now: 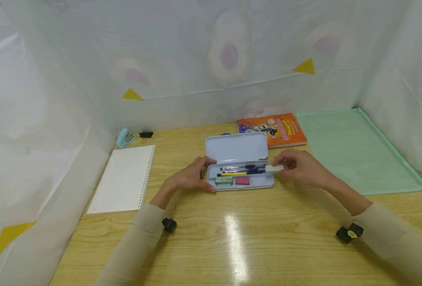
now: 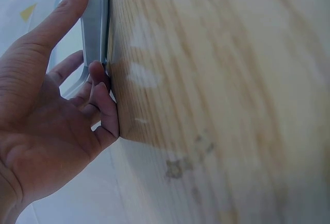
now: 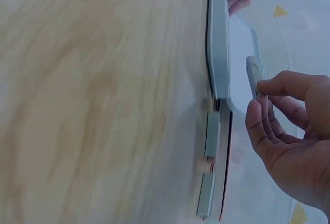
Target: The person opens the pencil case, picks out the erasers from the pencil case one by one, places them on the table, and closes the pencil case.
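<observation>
Steadying left hand [image 1: 193,176]: grips pencil case's [image 1: 263,182] left end!
Right hand [image 1: 300,167]: pinches the white stick [image 1: 273,168] over the case's right end.
White stick: likely light, stiff; pinch its outer end.
Lid [image 1: 236,147]: raised behind, probably slick; hold its rim.

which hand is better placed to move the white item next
Probably the right hand: it pinches the white item near the pencil case's right end, while the left hand holds the opposite end.
</observation>
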`<state>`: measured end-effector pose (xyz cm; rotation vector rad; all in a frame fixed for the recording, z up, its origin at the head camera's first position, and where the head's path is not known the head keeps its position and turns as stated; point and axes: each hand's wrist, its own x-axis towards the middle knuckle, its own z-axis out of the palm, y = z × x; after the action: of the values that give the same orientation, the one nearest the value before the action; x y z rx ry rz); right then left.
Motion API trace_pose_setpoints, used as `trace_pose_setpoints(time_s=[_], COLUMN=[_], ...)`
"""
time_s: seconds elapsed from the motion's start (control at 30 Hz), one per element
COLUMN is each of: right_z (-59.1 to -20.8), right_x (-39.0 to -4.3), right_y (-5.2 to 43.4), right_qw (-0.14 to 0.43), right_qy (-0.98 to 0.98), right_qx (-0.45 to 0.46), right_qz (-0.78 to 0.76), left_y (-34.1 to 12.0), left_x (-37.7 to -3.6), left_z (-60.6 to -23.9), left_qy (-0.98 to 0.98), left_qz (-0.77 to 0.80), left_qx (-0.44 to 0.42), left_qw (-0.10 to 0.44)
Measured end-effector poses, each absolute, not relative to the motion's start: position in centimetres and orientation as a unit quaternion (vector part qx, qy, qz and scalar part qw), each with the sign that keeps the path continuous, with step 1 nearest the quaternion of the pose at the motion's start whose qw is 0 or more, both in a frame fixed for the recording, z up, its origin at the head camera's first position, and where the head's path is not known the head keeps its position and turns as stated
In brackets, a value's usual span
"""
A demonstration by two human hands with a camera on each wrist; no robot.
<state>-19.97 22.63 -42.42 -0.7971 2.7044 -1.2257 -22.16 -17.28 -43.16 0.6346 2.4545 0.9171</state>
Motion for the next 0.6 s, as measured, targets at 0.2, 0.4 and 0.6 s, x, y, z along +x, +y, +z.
trace_pose_setpoints(time_s=[0.2, 0.4, 0.6], right_z=[-42.7, -43.0, -43.1], right_x=[-19.6, -19.3, -19.3], right_y=[25.2, 26.6, 26.6], right_qw=[0.011, 0.039, 0.044], right_qy=[0.89, 0.894, 0.894], right_qx=[-0.258, -0.257, -0.267], right_qz=[-0.377, -0.365, -0.356], left_y=[-17.2, -17.3, -17.2], left_x=[-22.2, -22.2, -22.2], left_z=[-43.2, -43.2, -43.2], left_qy=[0.886, 0.886, 0.884], left_qz=[0.336, 0.337, 0.341], left_qx=[0.23, 0.228, 0.229], left_qw=[0.222, 0.223, 0.224])
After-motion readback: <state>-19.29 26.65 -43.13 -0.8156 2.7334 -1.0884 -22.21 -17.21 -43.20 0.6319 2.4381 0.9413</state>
